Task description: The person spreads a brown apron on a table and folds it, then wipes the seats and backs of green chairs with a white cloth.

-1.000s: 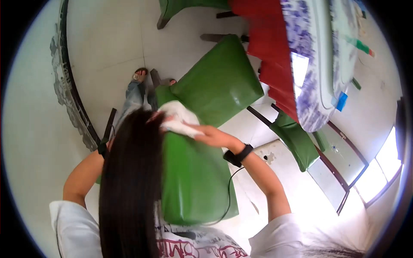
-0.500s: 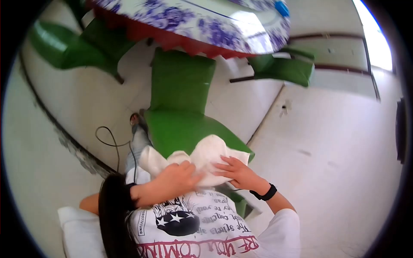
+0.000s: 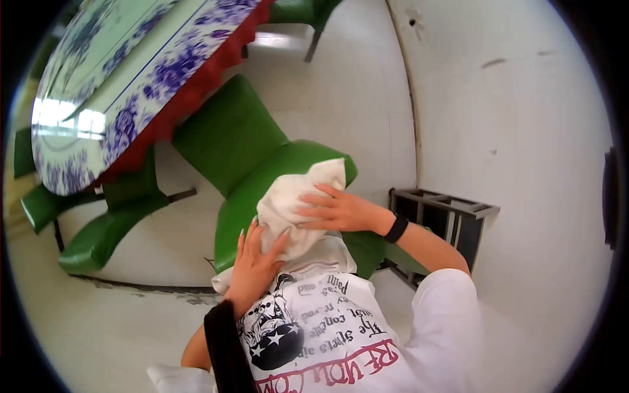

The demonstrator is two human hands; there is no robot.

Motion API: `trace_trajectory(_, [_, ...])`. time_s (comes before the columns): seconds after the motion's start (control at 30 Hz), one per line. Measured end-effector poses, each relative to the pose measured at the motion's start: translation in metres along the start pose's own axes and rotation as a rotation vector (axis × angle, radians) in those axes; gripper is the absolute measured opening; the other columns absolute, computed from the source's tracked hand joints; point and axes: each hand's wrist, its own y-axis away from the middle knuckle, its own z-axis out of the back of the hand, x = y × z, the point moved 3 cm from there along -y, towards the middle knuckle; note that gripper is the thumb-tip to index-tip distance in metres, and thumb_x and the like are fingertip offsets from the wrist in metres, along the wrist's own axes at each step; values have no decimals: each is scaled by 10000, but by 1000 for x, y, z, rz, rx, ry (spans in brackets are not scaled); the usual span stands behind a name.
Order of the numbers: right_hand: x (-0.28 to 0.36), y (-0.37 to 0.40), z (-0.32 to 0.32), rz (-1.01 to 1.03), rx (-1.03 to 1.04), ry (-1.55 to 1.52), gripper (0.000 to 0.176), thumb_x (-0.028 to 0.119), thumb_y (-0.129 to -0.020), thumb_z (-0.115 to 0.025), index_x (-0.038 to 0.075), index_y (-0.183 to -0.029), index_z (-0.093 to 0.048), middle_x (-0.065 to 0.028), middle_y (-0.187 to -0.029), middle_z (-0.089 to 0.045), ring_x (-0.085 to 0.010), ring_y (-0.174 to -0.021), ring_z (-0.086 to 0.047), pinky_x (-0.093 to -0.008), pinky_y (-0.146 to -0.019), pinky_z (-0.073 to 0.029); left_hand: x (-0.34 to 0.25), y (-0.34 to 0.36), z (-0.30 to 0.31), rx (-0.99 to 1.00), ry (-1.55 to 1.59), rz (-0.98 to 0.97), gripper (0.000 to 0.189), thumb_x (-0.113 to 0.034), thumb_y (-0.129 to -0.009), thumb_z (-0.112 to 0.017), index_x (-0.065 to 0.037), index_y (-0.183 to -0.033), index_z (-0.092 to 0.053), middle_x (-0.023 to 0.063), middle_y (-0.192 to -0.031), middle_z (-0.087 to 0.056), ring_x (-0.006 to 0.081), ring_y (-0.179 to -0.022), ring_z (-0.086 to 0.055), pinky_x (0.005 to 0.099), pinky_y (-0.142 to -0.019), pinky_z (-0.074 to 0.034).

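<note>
A crumpled white cloth point(image 3: 283, 204) lies bunched over the front of a green chair seat point(image 3: 239, 226), close to my shirt. My left hand point(image 3: 257, 259) rests at the cloth's near left side, fingers spread and pointing away from me. From the right, my right hand point(image 3: 339, 211) lies across the upper part of the cloth with its fingers stretched out flat. Both hands touch the cloth and neither is closed round it. Part of the cloth under the fingers is hidden.
A round table with a blue-and-white floral top point(image 3: 147, 82) and red skirt point(image 3: 223, 59) stands at upper left. Another green chair point(image 3: 124, 229) is on the left. At right, a dark metal-framed stand point(image 3: 452, 219) sits by the white wall point(image 3: 517, 131).
The view has swung, so the table now lies at upper left and the stand shows at right. My left hand's fingers have spread, and the cloth is bunched differently.
</note>
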Motion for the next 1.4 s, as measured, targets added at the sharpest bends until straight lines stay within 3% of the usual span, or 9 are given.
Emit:
trace_trajectory(0.13, [-50, 34, 22, -82, -193, -51, 295, 140, -833, -533, 172, -1122, -584, -68, -1322, -499, -289, -1237, -456, -496, -1060, -315, -33, -56, -5, 15, -60, 66, 655, -147, -730, -711, -200, -1335, -465, 203, -1345, -342, 395, -1289, -324, 522, -1036, -293])
trace_trajectory(0.27, [-99, 81, 22, -476, -417, -315, 369, -1, -773, -542, 122, -1110, -632, -75, -1241, -575, -276, -1162, -524, -434, -1047, -355, -65, -123, -15, -30, 31, 73, 618, -124, -774, -667, -152, -1350, -445, 244, -1349, -338, 433, -1261, -332, 508, -1024, -301])
trace_trajectory(0.47, [-130, 87, -66, -748, -770, -1378, 328, -77, -788, -517, 22, -1066, -661, -115, -1155, -637, -247, -1133, -562, -340, -1004, -402, -104, -178, -13, 91, -42, 99, 776, -213, -756, -704, -108, -1419, -314, 331, -1312, -338, 481, -1172, -381, 499, -974, -335])
trace_trajectory(0.7, [-137, 88, -91, -712, -807, -1452, 384, -122, -784, -495, 34, -1096, -657, -121, -1190, -620, -234, -1168, -540, -341, -1023, -384, -98, -186, -3, 238, 128, 203, 653, 72, -789, -560, -119, -1388, -384, 219, -1411, -352, 412, -1236, -415, 394, -969, -399])
trace_trajectory(0.97, [-161, 87, -155, -927, -811, -1575, 375, -109, -799, -475, 27, -1107, -639, -115, -1172, -631, -227, -1137, -563, -314, -998, -400, -34, -252, -17, 460, 371, 332, 461, -27, -880, -522, -49, -1333, -440, 238, -1243, -530, 365, -1172, -505, 353, -951, -407])
trace_trajectory(1.13, [-183, 104, -247, -1166, -974, -1429, 376, -110, -801, -453, 20, -1104, -634, -129, -1158, -636, -228, -1115, -576, -314, -973, -415, 62, -302, -90, 580, 317, 314, 383, -126, -918, -527, -20, -1283, -482, 209, -1200, -576, 331, -1110, -559, 344, -944, -414])
trace_trajectory(1.27, [-200, 114, -323, -1368, -885, -1393, 328, -64, -840, -463, 22, -1106, -635, -134, -1174, -627, -225, -1096, -584, -317, -955, -426, 141, -330, -157, 715, 376, 420, 414, -145, -902, -552, 12, -1279, -483, 216, -1268, -534, 306, -1175, -523, 332, -986, -392])
trace_trajectory(1.33, [-205, 114, -358, -1433, -1064, -1269, 364, -97, -742, -502, 17, -1051, -656, -162, -1059, -662, -271, -943, -648, -299, -833, -470, 172, -345, -189, 775, 341, 373, 405, -147, -903, -538, 10, -1273, -490, 212, -1256, -544, 297, -1156, -535, 336, -978, -402])
trace_trajectory(1.4, [-209, 118, -394, -1505, -942, -1079, 340, -60, -728, -520, 11, -1030, -660, -182, -999, -658, -302, -893, -639, -337, -792, -476, 181, -359, -217, 699, 652, 646, 394, -160, -913, -524, -11, -1277, -493, 205, -1207, -580, 284, -1103, -565, 343, -939, -424])
